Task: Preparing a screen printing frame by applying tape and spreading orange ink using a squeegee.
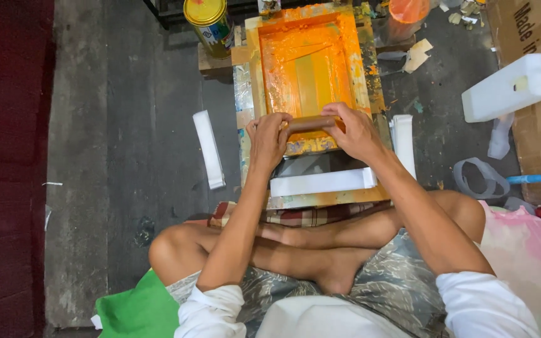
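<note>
Both hands, left (pixel 269 139) and right (pixel 355 130), grip the squeegee (pixel 311 123) at frame centre; keep your pressure even across the orange screen frame (pixel 308 62).

Orange-inked screen frame (pixel 308 69); yellow can (pixel 209 22); green cloth (pixel 139 310).

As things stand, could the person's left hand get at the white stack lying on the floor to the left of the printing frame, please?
Probably yes. The left hand grips the squeegee with the right hand, so it must let go first. The white stack lies just beside it on bare floor, with nothing between.
</note>
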